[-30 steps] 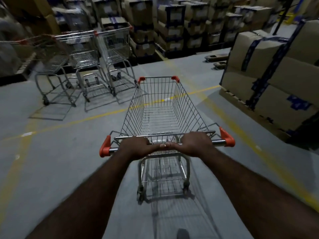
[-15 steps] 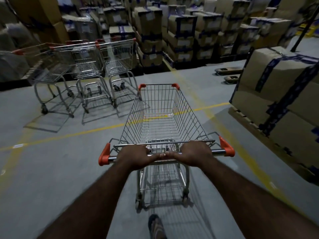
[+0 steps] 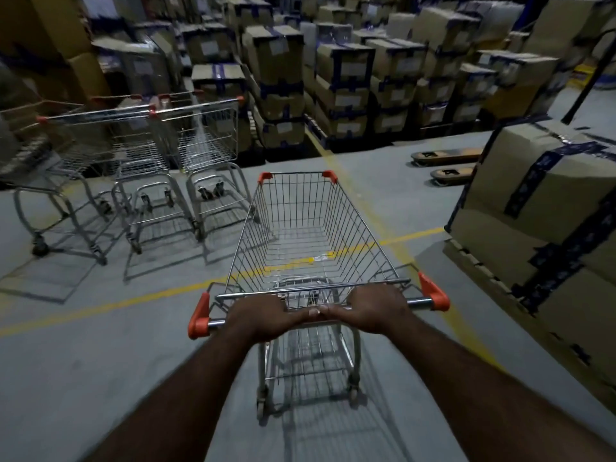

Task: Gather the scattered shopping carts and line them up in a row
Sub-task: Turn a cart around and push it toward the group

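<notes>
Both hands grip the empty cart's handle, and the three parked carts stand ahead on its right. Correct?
No. The head view shows the three parked carts ahead on its left, not right. The left hand and right hand do grip the handle of the empty cart.

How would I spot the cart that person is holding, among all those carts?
Start at the yellow floor line crossing the grey concrete. The wire shopping cart with orange corner caps straddles it, right of three parked wire carts. Only it has a left hand and a right hand gripping its handle.
</notes>
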Tool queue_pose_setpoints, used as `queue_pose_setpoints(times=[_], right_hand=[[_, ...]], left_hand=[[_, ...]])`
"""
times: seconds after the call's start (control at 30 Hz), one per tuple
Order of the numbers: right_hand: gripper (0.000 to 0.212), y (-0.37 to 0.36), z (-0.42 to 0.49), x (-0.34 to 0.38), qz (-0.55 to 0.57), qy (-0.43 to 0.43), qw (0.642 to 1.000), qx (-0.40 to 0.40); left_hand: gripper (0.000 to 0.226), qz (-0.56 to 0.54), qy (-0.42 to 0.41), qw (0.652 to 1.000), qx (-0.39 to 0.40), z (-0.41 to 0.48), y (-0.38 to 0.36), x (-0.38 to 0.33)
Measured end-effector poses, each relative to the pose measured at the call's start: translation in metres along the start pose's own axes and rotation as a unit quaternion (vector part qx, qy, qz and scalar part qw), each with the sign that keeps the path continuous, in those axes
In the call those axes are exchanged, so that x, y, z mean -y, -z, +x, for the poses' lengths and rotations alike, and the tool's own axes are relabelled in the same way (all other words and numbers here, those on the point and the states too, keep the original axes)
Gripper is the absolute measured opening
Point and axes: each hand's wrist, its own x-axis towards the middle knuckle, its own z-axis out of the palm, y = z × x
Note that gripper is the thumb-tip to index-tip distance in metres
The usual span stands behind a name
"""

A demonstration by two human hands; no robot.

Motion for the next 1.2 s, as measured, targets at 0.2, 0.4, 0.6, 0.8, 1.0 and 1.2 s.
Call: queue_pose_setpoints(times=[0.2,0.4,0.6,0.8,1.0,1.2], right_hand=[[0.104,0.011,0.109,-0.052,-0.006,0.011,1.0,-0.01],[0.093,0.026,0.224,-0.109,-0.013,0.019,1.0,-0.017],[0.112,0.043,0.341,-0.16,-0.019,0.053,0.998,-0.028],[0.106,0.059,0.437,-0.202,-0.033,0.068,0.997,-0.021],[0.103,0.071,0.525,-0.231,-0.031,0.081,0.996,-0.023],[0.102,0.091,0.616,-0.251,-0.021,0.082,0.996,-0.01]], left_hand=[[0.112,0.018,-0.004,0.999,-0.027,0.104,0.035,0.004],[0.096,0.049,0.005,0.997,-0.056,0.218,0.075,0.004],[0.083,0.048,0.029,0.997,-0.06,0.323,0.12,0.005],[0.102,0.032,0.053,0.997,-0.054,0.42,0.152,0.013],[0.105,0.021,0.076,0.996,-0.032,0.503,0.186,0.025],[0.111,0.037,0.063,0.997,-0.035,0.592,0.221,0.049]])
